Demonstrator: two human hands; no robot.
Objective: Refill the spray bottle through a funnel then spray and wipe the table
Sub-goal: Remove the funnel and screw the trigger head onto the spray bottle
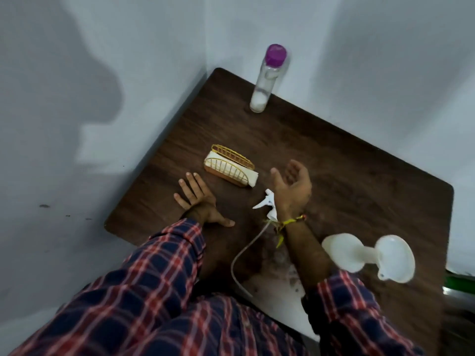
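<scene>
We see the spray head [266,204] lying on the dark wood table [359,176] at the centre of the frame: a white trigger top, off its bottle, with a thin clear tube [240,255] curving down toward the lower middle. Part of the head is hidden behind the right wrist. The spray bottle's own body is hard to make out; a faint clear shape sits under the right forearm, and we cannot tell what it is.

The white funnel [394,258] lies on its side at the lower right, its spout against a pale round piece we cannot identify.

A clear bottle [267,78] with a purple cap stands at the table's far corner, upper middle, with white contents low inside.

The left hand [199,199] rests flat on the table, fingers spread. The right hand [291,186] hovers palm up, fingers loosely curled, holding nothing.

A gold wire napkin holder [231,169] sits between the hands and the bottle.
</scene>
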